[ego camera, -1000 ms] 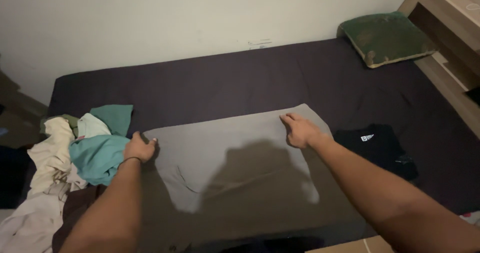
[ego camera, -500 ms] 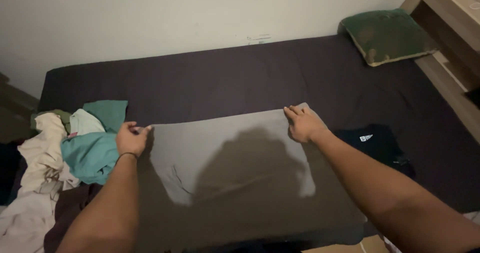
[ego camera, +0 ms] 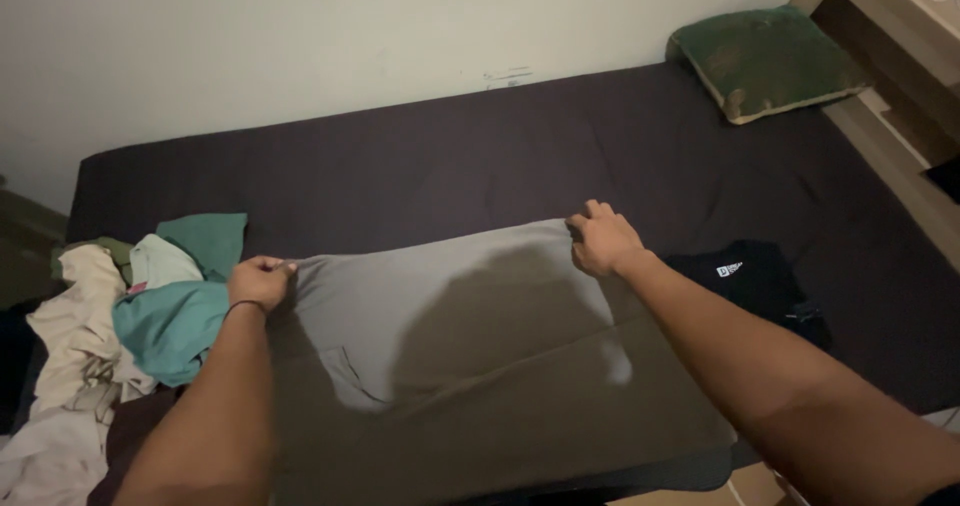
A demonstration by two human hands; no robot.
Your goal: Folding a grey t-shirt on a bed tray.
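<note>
**Dark bed against a pale wall**

Dark purple sheeting is covering the bed point(ego camera: 450, 156), which is running along a plain pale wall point(ego camera: 300, 36). A grey garment point(ego camera: 450, 306) is lying spread flat on the near part of it. The left hand point(ego camera: 258, 282) is closing on the garment's far left corner, while the right hand point(ego camera: 601, 239) is gripping its far right corner. A heap of teal and cream clothes point(ego camera: 150, 306) is sitting at the left, a folded black garment point(ego camera: 750, 276) just right, and a green pillow point(ego camera: 765, 58) by the wooden headboard point(ego camera: 900, 66).
</note>
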